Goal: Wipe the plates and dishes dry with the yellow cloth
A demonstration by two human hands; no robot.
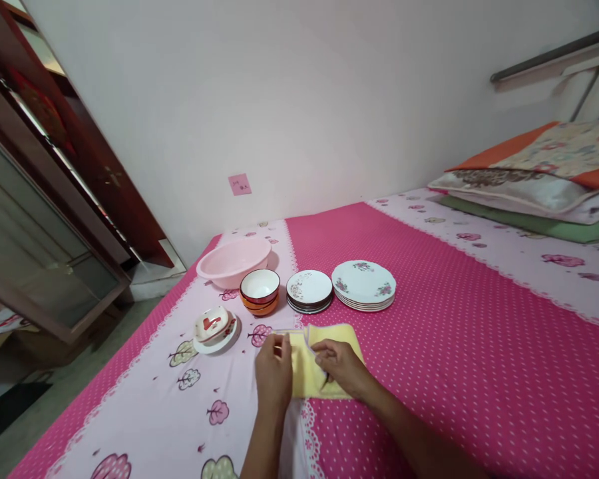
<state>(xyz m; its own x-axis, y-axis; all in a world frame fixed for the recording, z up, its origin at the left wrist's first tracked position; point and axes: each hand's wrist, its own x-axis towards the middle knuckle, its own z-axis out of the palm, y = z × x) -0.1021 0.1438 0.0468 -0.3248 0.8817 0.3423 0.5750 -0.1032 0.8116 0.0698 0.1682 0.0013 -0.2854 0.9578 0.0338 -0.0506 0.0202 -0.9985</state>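
A yellow cloth (304,369) with a thin purple edging lies on the bed, partly folded. My left hand (274,372) is at its left edge, fingers closed on the cloth near the upper left corner. On the right part of the cloth, my right hand (342,366) pinches a fold of its edge near the middle. Beyond the cloth stand a stack of small dark-rimmed plates (309,287) and a stack of larger white flowered plates (363,283). Stacked bowls (260,287) are left of them.
Nearer on the left, a small square dish (212,324) rests on a white plate (228,342). A pink basin (233,261) sits by the wall. Pillows (534,186) are piled at the far right of the bed (454,332).
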